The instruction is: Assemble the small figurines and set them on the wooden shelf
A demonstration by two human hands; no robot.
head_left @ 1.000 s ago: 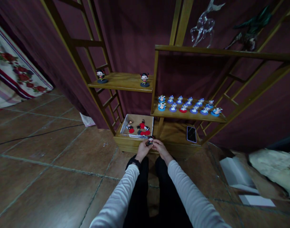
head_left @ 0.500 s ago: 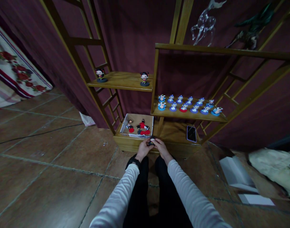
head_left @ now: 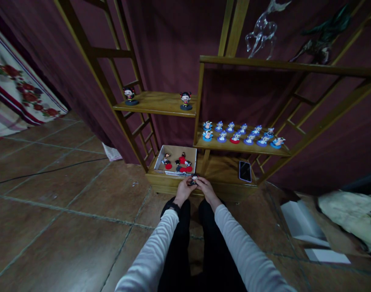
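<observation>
Grip state: both hands are closed on one small figurine, the left hand pinching it from the left and the right hand from the right, with the fingertips meeting around its lower part. Which fingers bear the load cannot be resolved at this size. Position: the figurine is held in the air just in front of the bottom shelf of a wooden rack, close before the near wall of an open box and apart from both. Its dark-haired head points up and shows above the fingers. Handling judgement: the piece appears light, rigid and smooth, probably plastic or resin, so it is likely to slip under a loose pinch and to chip if it falls on the tiled floor. The head looks large against the body, so the neck is probably the weak point. Hold is best taken at the base or body, not at the head or hair. The box contains several similar loose figures with red parts. A phone lies flat on the same shelf, well to the right. Two matching figurines stand on the shelf above the box, and a double row of blue-based figurines stands on the middle shelf to the right.
</observation>
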